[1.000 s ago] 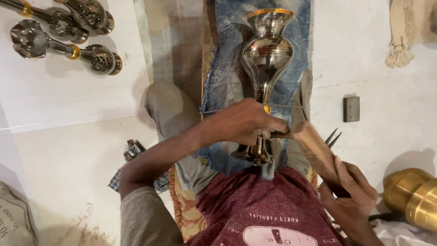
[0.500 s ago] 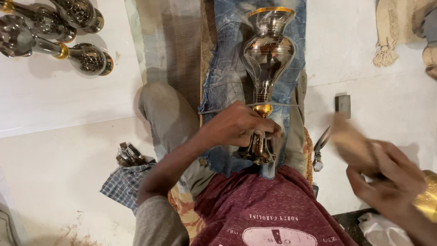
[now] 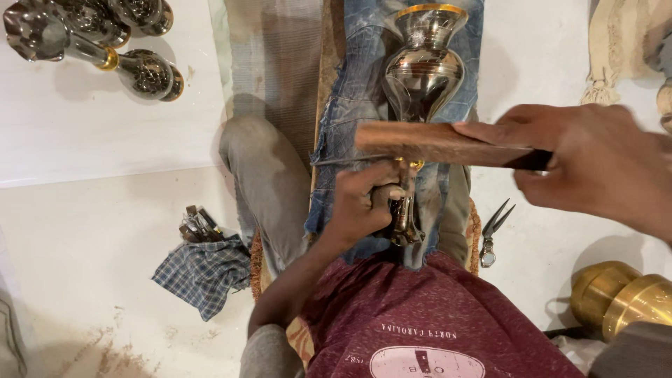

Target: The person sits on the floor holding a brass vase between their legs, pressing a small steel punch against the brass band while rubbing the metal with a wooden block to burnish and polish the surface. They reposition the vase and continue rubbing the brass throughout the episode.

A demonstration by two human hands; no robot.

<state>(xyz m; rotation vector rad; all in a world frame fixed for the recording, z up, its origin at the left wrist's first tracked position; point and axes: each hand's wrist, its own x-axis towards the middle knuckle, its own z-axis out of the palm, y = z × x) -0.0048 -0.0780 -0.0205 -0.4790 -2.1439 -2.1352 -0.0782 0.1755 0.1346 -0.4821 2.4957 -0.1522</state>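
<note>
- Head view: a white tiled floor (image 3: pixel 91 266), with a denim cloth (image 3: pixel 350 105) spread over the person's lap and a striped mat (image 3: pixel 273 63) lying beside it.
- On the denim lies a silver metal vase (image 3: pixel 422 70) with a gold rim, its mouth pointing away from the person.
- The left hand (image 3: pixel 364 203) has its fingers curled tight round the vase's narrow stem, and a thin metal rod (image 3: pixel 350 160) sticks out leftward just above its knuckles.
- The right hand (image 3: pixel 595 164) has its fingers closed round the end of a flat wooden block (image 3: pixel 437 143), held across the vase just below its belly.
- Left of the vase, well apart: more silver vases (image 3: pixel 98 35) at the far corner; nearer, small tools (image 3: pixel 199 224) on a checked rag (image 3: pixel 203 273).
- Right of the vase: pliers (image 3: pixel 493 231) just off the denim's edge, brass vessels (image 3: pixel 626 301) near the frame's lower edge, a fringed cloth (image 3: pixel 616 49) at the upper edge.
- Bare tile lies open between the rag and the far silver vases.
</note>
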